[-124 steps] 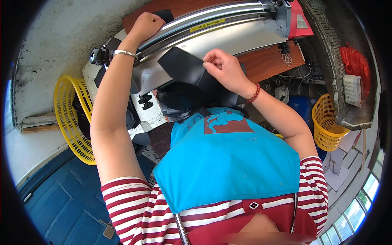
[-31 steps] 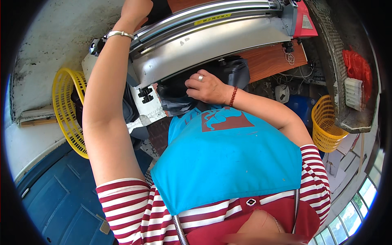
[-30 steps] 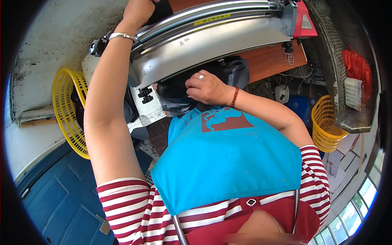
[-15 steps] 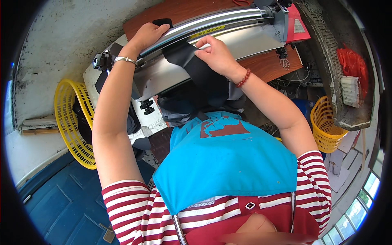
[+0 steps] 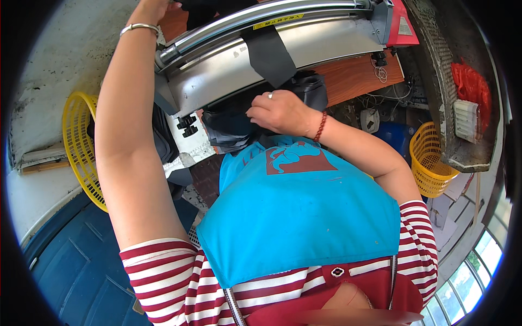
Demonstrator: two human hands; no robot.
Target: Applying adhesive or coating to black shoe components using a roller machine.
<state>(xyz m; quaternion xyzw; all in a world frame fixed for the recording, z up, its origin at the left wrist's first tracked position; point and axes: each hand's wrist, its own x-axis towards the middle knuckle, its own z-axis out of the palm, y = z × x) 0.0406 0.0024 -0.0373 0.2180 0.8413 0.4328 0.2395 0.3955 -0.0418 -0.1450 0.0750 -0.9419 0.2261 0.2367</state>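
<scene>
A dark flat piece of sheet material [image 5: 270, 57] lies on the metal plate [image 5: 215, 73] of a roller machine. Its far end goes under the shiny roller bar [image 5: 228, 37], and its near end overhangs the plate's front edge. My right hand [image 5: 285, 113] is at a pile of similar dark pieces [image 5: 231, 127] in front of the machine. Its fingers are bent and pressed together, and their tips are hidden against the pile. Beyond the roller, at the upper edge, my left hand [image 5: 156, 6] is beside dark material [image 5: 209, 12]. Most of its fingers are out of sight.
A yellow basket [image 5: 73, 146] stands at my left, and another yellow basket [image 5: 429, 157] at my right. The machine sits on a brown wooden top [image 5: 353, 81]. Cables [image 5: 399, 100] hang beneath it. A concrete ledge [image 5: 435, 70] holds a red plastic bag [image 5: 468, 89].
My left hand has moved from the roller's left end to the far side. The right hand has left the sheet piece and come down to the pile. That piece now lies straighter in the roller.
</scene>
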